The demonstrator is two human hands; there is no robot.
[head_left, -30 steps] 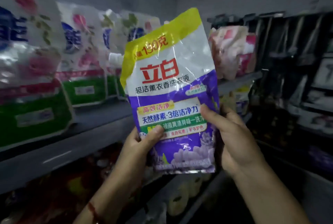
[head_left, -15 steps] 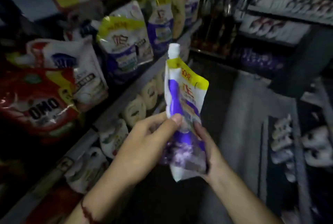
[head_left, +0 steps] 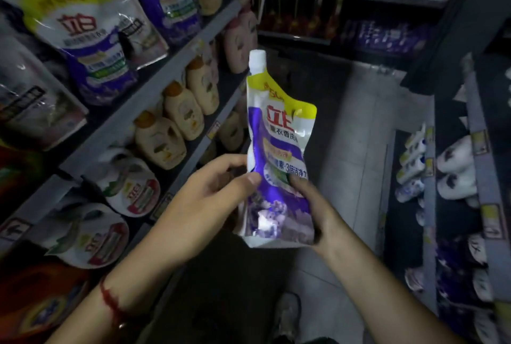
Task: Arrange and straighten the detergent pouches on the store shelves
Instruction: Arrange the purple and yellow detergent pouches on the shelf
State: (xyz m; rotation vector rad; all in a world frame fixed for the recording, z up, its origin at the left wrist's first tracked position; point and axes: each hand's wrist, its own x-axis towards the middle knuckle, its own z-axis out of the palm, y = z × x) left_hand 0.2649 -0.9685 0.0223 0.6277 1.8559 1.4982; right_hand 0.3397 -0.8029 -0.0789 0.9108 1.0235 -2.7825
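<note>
Pouch (head_left: 279, 155) of purple and yellow detergent, white spout cap uppermost, held upright in mid-air over the aisle by both hands. The left hand (head_left: 204, 200) grips its left edge, thumb pressed on the front and fingers curled behind. The right hand (head_left: 312, 211) cups the lower right corner, thumb on the front, the remaining fingers hidden behind the pouch. The film looks creased and slightly twisted (it will probably slump if set down carelessly). To place it well, a sound approach would be flattening the base first, then standing it label-forward beside the matching purple pouches (head_left: 94, 48) on the upper shelf (head_left: 154, 95) to the left, spout upright. Below that shelf sit rows of beige bottles (head_left: 182, 111) and round white packs (head_left: 130, 186). The shop is dim, with a pale tiled floor (head_left: 356, 150) and another dark rack (head_left: 481, 166) on the right
</note>
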